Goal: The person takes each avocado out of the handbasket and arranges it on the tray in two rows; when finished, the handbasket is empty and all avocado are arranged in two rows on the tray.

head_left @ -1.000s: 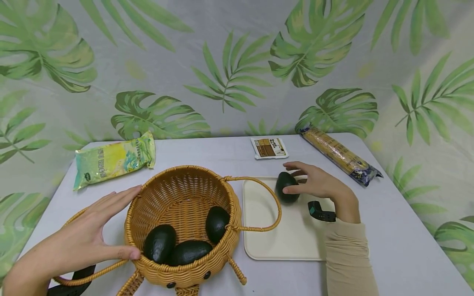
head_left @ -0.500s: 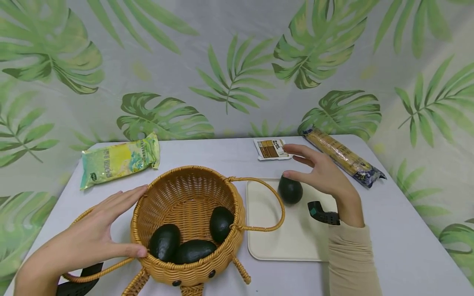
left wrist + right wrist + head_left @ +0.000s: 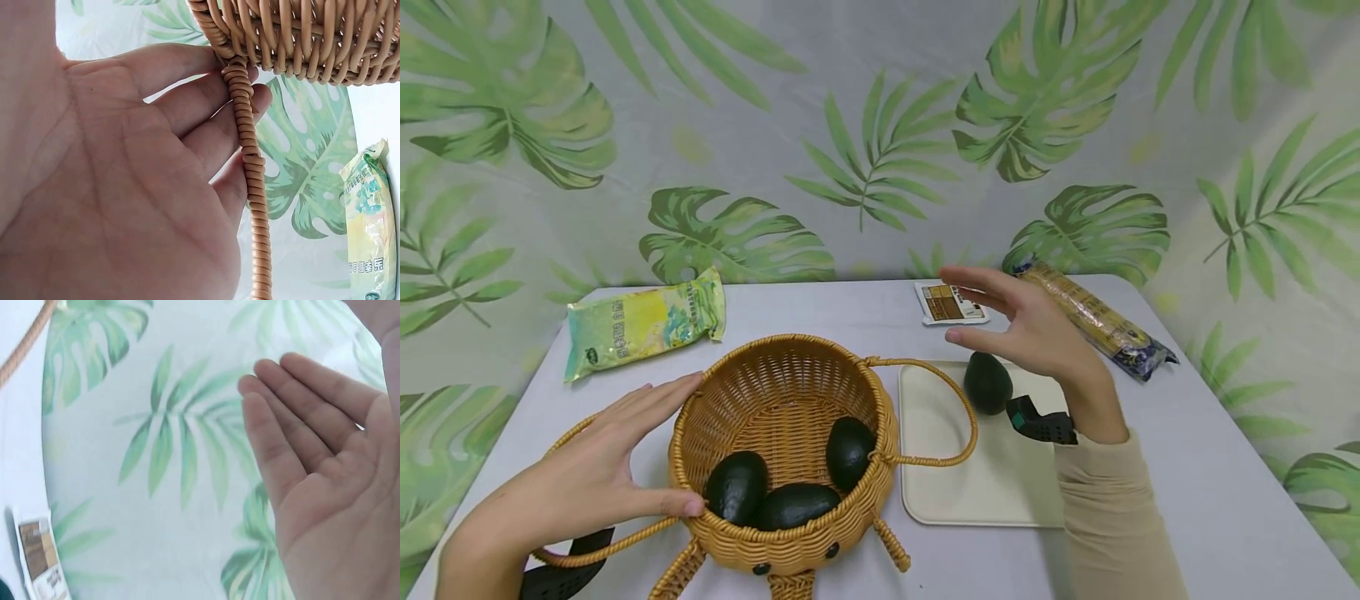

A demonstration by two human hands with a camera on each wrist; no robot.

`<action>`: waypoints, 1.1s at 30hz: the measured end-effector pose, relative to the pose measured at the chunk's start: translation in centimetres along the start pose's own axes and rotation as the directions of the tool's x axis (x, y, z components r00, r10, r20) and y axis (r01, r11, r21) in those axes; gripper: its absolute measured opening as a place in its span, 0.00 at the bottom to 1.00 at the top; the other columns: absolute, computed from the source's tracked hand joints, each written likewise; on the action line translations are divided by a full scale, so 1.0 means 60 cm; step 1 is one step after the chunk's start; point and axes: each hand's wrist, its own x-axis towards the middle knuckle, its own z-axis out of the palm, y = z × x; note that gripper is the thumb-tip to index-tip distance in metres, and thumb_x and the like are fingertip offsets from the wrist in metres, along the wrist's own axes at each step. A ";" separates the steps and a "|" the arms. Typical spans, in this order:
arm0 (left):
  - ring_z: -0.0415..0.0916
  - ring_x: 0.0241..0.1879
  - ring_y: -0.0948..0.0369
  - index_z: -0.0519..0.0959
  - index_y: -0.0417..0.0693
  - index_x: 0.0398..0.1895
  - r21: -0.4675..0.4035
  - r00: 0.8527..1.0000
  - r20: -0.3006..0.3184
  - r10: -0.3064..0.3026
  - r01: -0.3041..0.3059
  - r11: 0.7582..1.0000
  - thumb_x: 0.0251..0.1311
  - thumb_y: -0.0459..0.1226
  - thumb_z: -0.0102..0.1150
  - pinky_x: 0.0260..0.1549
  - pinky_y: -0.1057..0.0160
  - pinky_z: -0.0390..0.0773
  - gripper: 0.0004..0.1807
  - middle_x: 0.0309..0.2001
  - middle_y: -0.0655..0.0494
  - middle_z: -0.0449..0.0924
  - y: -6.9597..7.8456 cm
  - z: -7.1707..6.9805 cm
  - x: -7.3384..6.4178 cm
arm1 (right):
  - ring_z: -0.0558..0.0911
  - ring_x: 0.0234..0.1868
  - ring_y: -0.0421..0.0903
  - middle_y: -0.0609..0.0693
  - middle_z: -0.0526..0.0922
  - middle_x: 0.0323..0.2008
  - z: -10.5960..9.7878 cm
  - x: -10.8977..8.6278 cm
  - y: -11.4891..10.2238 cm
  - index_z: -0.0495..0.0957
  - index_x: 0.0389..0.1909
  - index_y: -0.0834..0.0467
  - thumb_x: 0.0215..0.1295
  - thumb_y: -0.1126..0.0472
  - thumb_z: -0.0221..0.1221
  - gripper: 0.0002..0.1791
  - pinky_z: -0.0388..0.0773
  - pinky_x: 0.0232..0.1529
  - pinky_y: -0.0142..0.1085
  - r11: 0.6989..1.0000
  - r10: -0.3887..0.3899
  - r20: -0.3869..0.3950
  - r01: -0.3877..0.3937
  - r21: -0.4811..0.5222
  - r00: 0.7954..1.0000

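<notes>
My left hand (image 3: 591, 471) rests against the left side of the round wicker basket (image 3: 880, 433), its fingertips and thumb tip at the rim. In the left wrist view the fingers lie behind the basket handle (image 3: 256, 181), palm facing the camera. Inside the basket are a left avocado (image 3: 737, 487), a front avocado (image 3: 797, 506) and a right avocado (image 3: 850, 454), all dark green. Another avocado (image 3: 988, 383) sits on the cream tray (image 3: 985, 483). Above and behind it my right hand (image 3: 1022, 325) hovers with fingers extended, holding nothing; the right wrist view shows its bare palm.
At the back left lies a green and yellow packet (image 3: 643, 323). A small white and brown packet (image 3: 951, 302) lies behind the tray. A long golden package with dark ends (image 3: 1093, 317) is at the back right. The basket's right handle (image 3: 972, 417) hangs over the tray's left edge.
My right hand has let go of the avocado on the tray, then risen and moved slightly left. The left hand stays at the basket rim. The head view has shifted slightly.
</notes>
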 end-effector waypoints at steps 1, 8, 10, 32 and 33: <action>0.53 0.76 0.34 0.49 0.67 0.84 0.000 1.000 0.000 0.000 0.000 1.000 0.42 0.57 0.82 0.54 0.22 0.62 0.67 0.80 0.48 0.56 0.000 0.000 0.000 | 0.75 0.71 0.48 0.53 0.74 0.71 0.003 0.005 -0.006 0.70 0.74 0.54 0.63 0.66 0.71 0.38 0.69 0.72 0.34 1.000 -0.012 0.002 0.011 0.012 1.000; 0.54 0.75 0.34 0.49 0.67 0.84 -0.008 1.000 -0.005 0.010 -0.010 1.000 0.43 0.56 0.82 0.54 0.23 0.64 0.67 0.80 0.48 0.56 0.000 0.001 -0.001 | 0.74 0.71 0.46 0.52 0.74 0.71 0.026 0.045 -0.043 0.70 0.74 0.56 0.63 0.65 0.71 0.38 0.71 0.71 0.40 0.990 -0.121 0.063 0.116 0.080 0.991; 0.54 0.75 0.34 0.49 0.67 0.84 -0.011 1.000 -0.002 0.009 -0.009 1.000 0.43 0.55 0.82 0.53 0.22 0.64 0.67 0.80 0.47 0.56 -0.001 0.002 -0.002 | 0.73 0.71 0.47 0.54 0.74 0.71 0.033 0.056 -0.051 0.70 0.73 0.58 0.63 0.65 0.72 0.38 0.71 0.71 0.39 0.983 -0.166 0.096 0.158 0.089 0.981; 0.53 0.75 0.33 0.49 0.66 0.84 0.006 1.000 0.006 -0.014 0.014 1.000 0.44 0.57 0.81 0.55 0.21 0.60 0.66 0.80 0.46 0.56 0.001 0.001 0.001 | 0.77 0.67 0.40 0.49 0.78 0.68 0.092 0.135 -0.126 0.73 0.71 0.57 0.63 0.56 0.73 0.36 0.72 0.69 0.34 0.959 -0.274 0.343 0.283 0.024 0.898; 0.52 0.75 0.32 0.49 0.67 0.84 0.003 1.000 0.008 -0.016 0.016 1.000 0.45 0.57 0.81 0.55 0.21 0.59 0.65 0.80 0.46 0.56 0.002 0.000 0.000 | 0.77 0.66 0.40 0.48 0.78 0.68 0.095 0.138 -0.130 0.74 0.71 0.57 0.63 0.55 0.72 0.35 0.72 0.68 0.33 0.959 -0.272 0.353 0.284 0.020 0.895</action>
